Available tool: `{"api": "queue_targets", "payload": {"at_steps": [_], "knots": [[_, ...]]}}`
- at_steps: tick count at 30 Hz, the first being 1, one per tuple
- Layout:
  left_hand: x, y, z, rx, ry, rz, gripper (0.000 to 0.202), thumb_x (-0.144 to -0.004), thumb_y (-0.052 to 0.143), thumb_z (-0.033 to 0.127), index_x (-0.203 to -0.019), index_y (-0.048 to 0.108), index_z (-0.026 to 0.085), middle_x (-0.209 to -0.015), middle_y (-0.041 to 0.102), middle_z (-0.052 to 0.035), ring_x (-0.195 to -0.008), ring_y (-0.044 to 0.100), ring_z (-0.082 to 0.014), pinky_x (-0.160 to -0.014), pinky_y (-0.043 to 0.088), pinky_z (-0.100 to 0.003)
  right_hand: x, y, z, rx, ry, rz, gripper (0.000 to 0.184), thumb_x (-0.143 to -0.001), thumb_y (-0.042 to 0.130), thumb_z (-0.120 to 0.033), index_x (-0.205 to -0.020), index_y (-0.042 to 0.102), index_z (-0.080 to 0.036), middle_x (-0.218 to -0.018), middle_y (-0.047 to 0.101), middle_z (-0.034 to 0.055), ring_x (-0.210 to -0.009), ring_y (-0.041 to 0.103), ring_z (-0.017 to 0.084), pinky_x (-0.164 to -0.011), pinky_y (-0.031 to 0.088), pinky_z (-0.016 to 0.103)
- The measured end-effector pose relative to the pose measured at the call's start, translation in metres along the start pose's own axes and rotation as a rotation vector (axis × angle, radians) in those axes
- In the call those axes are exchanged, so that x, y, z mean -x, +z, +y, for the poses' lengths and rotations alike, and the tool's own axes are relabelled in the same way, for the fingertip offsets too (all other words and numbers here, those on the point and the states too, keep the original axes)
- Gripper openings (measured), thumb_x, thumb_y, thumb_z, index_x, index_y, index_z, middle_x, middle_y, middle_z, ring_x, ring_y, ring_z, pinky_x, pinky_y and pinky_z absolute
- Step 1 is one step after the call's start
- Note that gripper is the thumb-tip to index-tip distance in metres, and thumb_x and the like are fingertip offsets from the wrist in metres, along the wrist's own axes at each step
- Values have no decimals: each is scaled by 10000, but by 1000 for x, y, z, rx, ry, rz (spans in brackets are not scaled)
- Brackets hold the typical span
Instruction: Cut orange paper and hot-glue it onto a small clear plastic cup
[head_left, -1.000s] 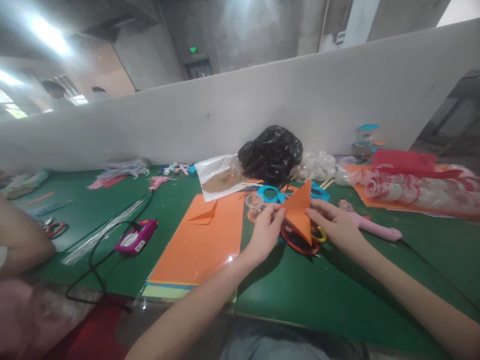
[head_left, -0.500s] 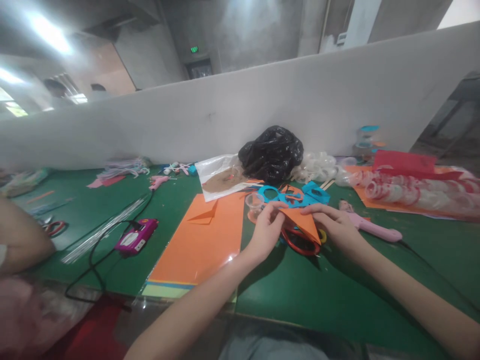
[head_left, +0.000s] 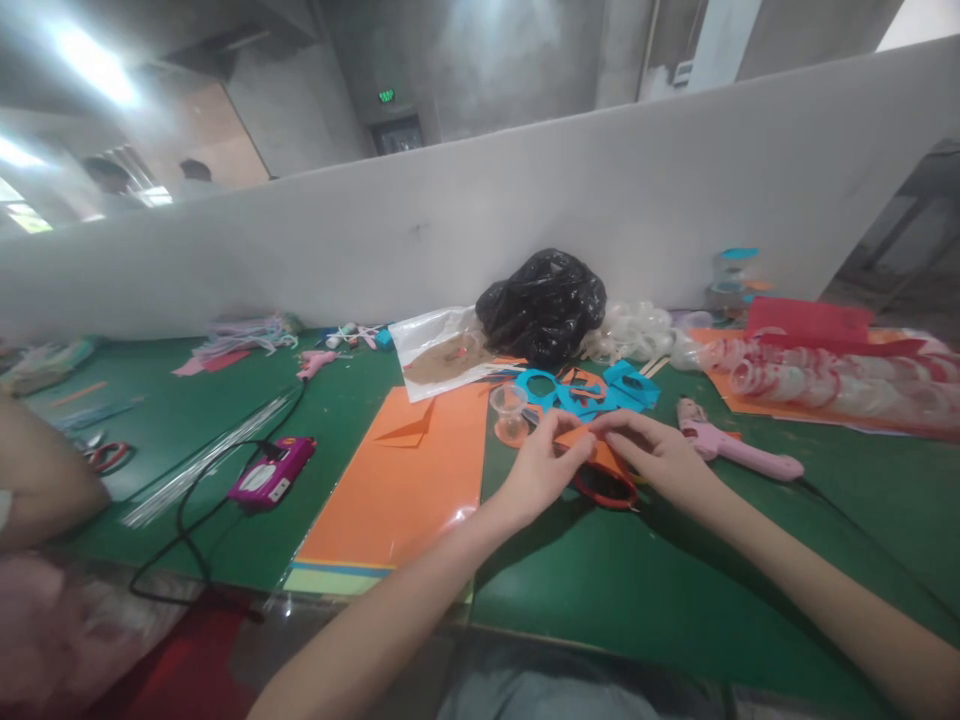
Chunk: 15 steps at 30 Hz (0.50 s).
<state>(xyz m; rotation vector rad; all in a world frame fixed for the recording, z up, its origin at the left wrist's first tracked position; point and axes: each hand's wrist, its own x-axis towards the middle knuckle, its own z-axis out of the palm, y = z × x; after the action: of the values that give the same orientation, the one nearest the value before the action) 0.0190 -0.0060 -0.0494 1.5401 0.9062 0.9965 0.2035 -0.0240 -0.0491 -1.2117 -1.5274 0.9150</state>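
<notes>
A pale partition (head_left: 375,230) is seen behind the green counter (head_left: 570,590), on which everything is laid out. Orange sheets (head_left: 420,490) are stacked to the left of the hands, and a black plastic bag (head_left: 541,305) is set well beyond them. Blue cut-outs (head_left: 585,395) are spread just past the fingers, and a pink glue gun (head_left: 750,455) is laid to the right.

The left hand (head_left: 544,465) and right hand (head_left: 656,450) are brought close together, near each other's fingertips. A small orange paper piece (head_left: 609,452) is held between them above the counter, partly hidden by the fingers. By the left fingers it is pinched, thumb against forefinger; by the right fingers its upper edge appears to be gripped, with only a narrow gap left.

The work in hand is judged to be folding. The edges are best matched before any crease is pressed, and the crease is best run from the middle outward with light, even pressure, since thin paper is easily skewed. Contact with the red handle (head_left: 606,497) just below is best avoided, as the piece could be bent against it.
</notes>
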Motion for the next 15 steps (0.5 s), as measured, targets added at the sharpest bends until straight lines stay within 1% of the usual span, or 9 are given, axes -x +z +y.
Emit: {"api": "queue_targets", "payload": {"at_steps": [2, 4, 6, 7, 9, 11, 13, 15], "knots": [[1, 0, 0, -56, -11, -38, 229, -910, 643, 409, -996, 604, 200, -913, 611, 13, -753, 550, -121, -686, 433, -247, 0, 1, 4, -10, -21, -8, 445, -837, 672, -611, -1067, 718, -232, -1025, 763, 85, -928, 722, 247, -832, 606, 369], [1, -1, -1, -71, -25, -46, 234, -912, 644, 419, -977, 620, 195, -840, 599, 22, -731, 543, -121, -685, 423, -250, -1, 2, 8, -26, -34, -1, 515, -840, 681, -602, -1206, 665, -241, -1045, 749, 82, -949, 724, 245, -848, 611, 381], [0, -1, -1, -57, -31, -37, 238, -904, 653, 421, -962, 638, 190, -814, 605, 23, -732, 547, -125, -702, 422, -257, -3, 2, 10, -40, -36, 7, 585, -830, 696, -604, -1290, 611, -251, -1023, 742, 73, -946, 725, 243, -851, 610, 388], [-1, -1, -1, -40, -34, -32, 238, -900, 655, 419, -957, 644, 188, -818, 615, 20, -740, 555, -129, -712, 425, -260, -3, 2, 11, -45, -33, 12, 607, -819, 706, -609, -1298, 600, -253, -1010, 741, 70, -939, 724, 243, -848, 609, 390], [-2, -1, 0, -10, -29, -12, 230, -890, 658, 408, -941, 651, 184, -830, 631, 12, -758, 571, -134, -733, 434, -263, -4, 1, 10, -41, -15, 24, 588, -800, 715, -628, -1238, 621, -248, -990, 744, 68, -919, 720, 245, -833, 602, 387], [-3, -1, 3, 17, -16, 19, 222, -879, 660, 398, -924, 652, 180, -841, 641, 7, -772, 580, -135, -753, 446, -263, -3, 0, 7, -2, 18, 21, 501, -798, 704, -653, -1069, 667, -233, -937, 743, 61, -857, 703, 235, -780, 586, 366], [-4, 0, 6, 46, -9, 44, 228, -867, 665, 403, -909, 652, 179, -845, 647, 2, -773, 586, -138, -756, 459, -263, -2, -1, 4, 46, 39, -4, 460, -817, 670, -674, -890, 670, -219, -831, 714, 39, -742, 654, 202, -698, 546, 330], [-3, 0, 8, 71, -14, 48, 246, -860, 674, 421, -905, 653, 180, -850, 656, -4, -775, 599, -145, -752, 474, -266, -1, -3, 0, 76, 42, -25, 478, -834, 637, -687, -789, 648, -212, -726, 648, 8, -641, 573, 164, -621, 484, 300]]}}
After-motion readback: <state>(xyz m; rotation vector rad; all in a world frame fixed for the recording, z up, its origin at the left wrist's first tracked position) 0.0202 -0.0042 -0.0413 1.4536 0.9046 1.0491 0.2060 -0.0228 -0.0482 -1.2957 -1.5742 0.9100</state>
